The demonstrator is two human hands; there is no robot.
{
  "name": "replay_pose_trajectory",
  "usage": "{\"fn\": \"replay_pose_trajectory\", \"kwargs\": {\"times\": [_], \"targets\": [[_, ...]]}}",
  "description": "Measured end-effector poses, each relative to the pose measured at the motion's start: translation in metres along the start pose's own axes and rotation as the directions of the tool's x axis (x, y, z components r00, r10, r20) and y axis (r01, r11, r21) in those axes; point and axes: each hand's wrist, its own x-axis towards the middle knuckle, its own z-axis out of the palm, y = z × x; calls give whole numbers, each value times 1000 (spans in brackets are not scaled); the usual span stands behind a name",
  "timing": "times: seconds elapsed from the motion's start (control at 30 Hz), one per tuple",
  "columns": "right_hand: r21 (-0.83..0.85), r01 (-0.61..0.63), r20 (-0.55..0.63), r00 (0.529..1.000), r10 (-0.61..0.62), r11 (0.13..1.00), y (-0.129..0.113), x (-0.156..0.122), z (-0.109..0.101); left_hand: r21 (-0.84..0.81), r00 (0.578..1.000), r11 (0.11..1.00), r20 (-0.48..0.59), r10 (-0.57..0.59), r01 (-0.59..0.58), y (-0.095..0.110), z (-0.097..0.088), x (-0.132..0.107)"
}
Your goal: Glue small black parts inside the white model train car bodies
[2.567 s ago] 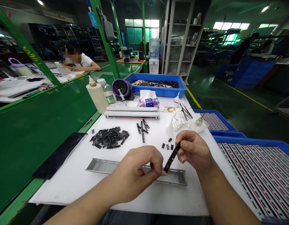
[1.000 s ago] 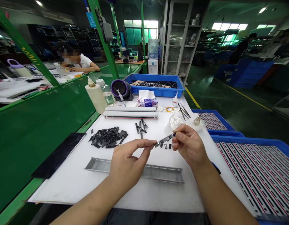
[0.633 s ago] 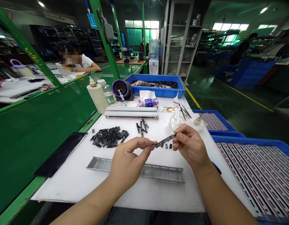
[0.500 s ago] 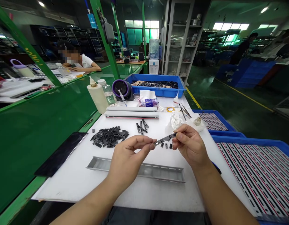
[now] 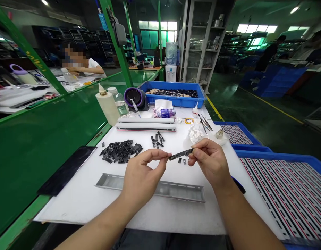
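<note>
Between my two hands is a narrow black strip [image 5: 180, 155] with small openings along it, tilted up to the right. My left hand [image 5: 144, 173] pinches its left end, and my right hand [image 5: 211, 158] pinches its right end. Below them on the white work surface lies a long grey channel-shaped tray [image 5: 178, 191], partly covered by my left hand. A pile of small black pieces [image 5: 120, 151] is to the left. Several similar black strips [image 5: 157, 139] lie behind my hands. Small black pieces [image 5: 184, 161] lie beneath the held strip.
Long white bars [image 5: 146, 127] lie at the back, near a tissue pack [image 5: 164, 110], a cream bottle [image 5: 107, 107] and a purple-rimmed fan-like object [image 5: 134, 98]. Tweezers [image 5: 205, 122] and crumpled tissue [image 5: 197, 133] sit back right. Blue bins [image 5: 310, 161] hold striped panels. A co-worker [image 5: 91, 67] sits left.
The held strip has turned slightly about its length and sits a bit further left. Both hands have shifted slightly and still pinch its ends. The co-worker's arms have moved up.
</note>
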Motion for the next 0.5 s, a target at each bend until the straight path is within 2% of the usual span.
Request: {"fn": "replay_pose_trajectory", "kwargs": {"times": [0.23,0.5], "targets": [[31,-9,-36,999,11,999,-3,0,1,-48,998,998,40,52,-50,-5,-3,-3],[93,-63,-25,998,66,994,-1,1,-2,-22,991,991,26,130,-130,-4,-4,-3]]}}
